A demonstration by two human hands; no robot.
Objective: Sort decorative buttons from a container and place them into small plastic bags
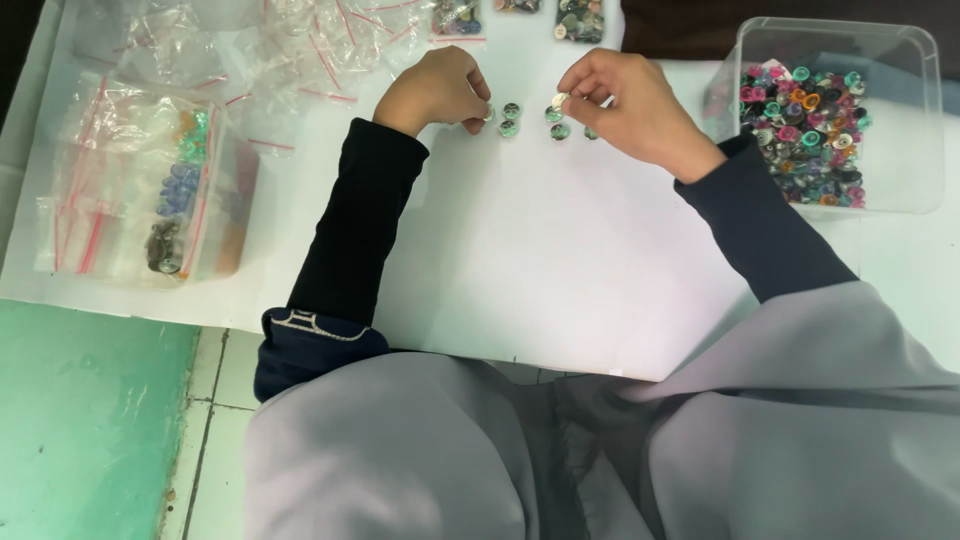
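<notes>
Green buttons (510,119) | left hand (435,90) curled beside | right hand (625,105) fingers pinching one

Greenish buttons (510,119) on white sheet (560,260); pink, teal, orange mix in clear tub (925,120).

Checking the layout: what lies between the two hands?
Head view: small green buttons on the white sheet between left hand and right hand.
</notes>
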